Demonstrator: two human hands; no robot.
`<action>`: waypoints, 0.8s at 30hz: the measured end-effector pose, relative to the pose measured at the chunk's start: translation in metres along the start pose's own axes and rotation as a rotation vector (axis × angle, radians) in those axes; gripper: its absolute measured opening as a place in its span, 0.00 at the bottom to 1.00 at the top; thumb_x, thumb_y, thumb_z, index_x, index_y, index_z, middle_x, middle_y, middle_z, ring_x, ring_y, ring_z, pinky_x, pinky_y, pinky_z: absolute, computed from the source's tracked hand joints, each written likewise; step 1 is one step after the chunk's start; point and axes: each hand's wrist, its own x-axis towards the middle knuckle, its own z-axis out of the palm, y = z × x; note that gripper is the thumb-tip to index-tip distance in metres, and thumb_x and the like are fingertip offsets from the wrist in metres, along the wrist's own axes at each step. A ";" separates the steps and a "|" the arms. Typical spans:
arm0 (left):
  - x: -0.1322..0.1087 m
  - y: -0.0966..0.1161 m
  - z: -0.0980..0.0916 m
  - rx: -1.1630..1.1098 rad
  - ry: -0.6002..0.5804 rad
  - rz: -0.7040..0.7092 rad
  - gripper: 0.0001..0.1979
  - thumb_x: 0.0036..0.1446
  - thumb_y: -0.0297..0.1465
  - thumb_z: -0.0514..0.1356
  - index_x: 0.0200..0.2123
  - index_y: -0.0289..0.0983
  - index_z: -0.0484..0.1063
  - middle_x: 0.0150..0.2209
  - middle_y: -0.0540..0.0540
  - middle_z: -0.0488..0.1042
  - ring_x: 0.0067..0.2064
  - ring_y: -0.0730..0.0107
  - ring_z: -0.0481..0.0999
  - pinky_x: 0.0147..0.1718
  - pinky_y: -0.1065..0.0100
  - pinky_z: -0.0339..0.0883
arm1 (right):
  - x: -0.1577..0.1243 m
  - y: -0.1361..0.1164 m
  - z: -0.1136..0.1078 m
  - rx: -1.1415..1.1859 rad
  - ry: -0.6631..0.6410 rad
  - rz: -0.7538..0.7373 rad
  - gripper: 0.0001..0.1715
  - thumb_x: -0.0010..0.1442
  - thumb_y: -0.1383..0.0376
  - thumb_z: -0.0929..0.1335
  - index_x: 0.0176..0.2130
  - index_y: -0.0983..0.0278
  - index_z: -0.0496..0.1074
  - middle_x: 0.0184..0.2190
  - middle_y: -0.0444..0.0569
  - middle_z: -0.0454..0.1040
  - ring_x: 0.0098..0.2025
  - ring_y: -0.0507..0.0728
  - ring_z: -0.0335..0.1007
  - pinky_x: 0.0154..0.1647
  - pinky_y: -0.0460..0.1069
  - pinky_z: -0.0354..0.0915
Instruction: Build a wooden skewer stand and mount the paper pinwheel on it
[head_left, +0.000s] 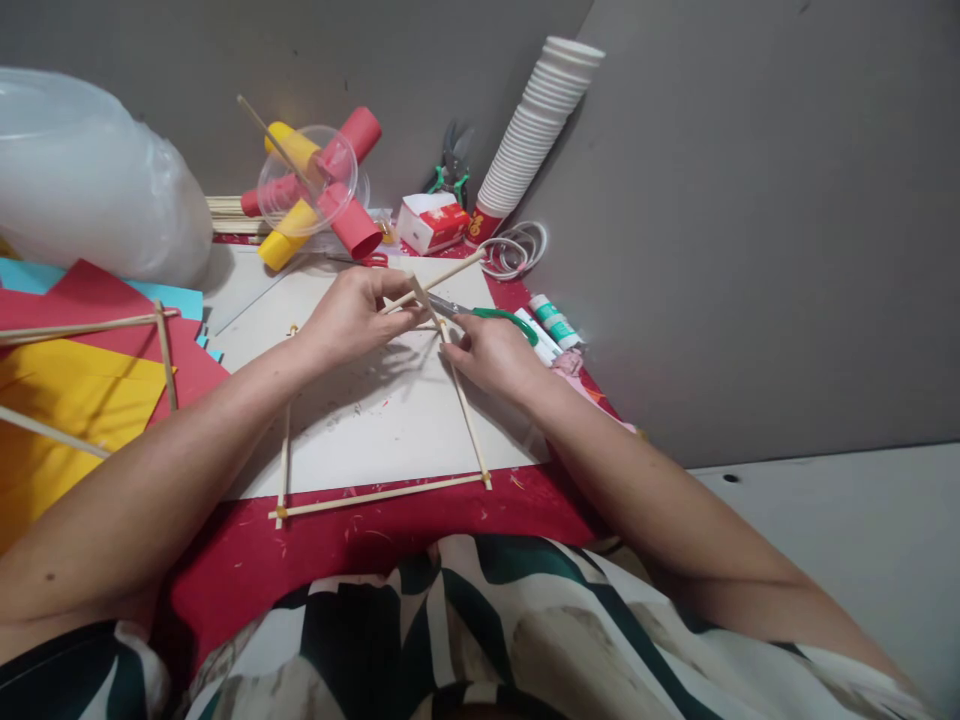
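My left hand (356,312) pinches a thin wooden stick (457,268) that points up to the right. A second stick (421,292) crosses it close to my fingertips. My right hand (491,355) has its thumb and fingers closed on the far right corner of a four-sided stick frame (382,494). Yellowish bindings (486,478) join the frame's corners. Just behind my right hand are green-handled scissors (504,316), their blades partly covered; I cannot tell whether my fingers touch them. Below the hands lies a white board (352,440) on a red cloth (420,520).
A stack of paper cups (540,120) leans on the grey wall, near pruning shears (452,165), a red-white box (433,222) and a coiled cord (514,250). Paper rolls on a plastic disc (307,185) stand behind. Left are a plastic bag (97,180) and coloured paper (82,385).
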 end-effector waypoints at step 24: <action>0.002 0.027 -0.035 0.198 -0.219 -0.144 0.19 0.47 0.27 0.67 0.45 0.36 0.78 0.39 0.48 0.78 0.35 0.72 0.73 0.34 0.71 0.65 | 0.015 -0.021 -0.013 0.008 0.050 -0.093 0.20 0.67 0.62 0.61 0.48 0.63 0.80 0.46 0.56 0.81 0.47 0.66 0.77 0.39 0.54 0.64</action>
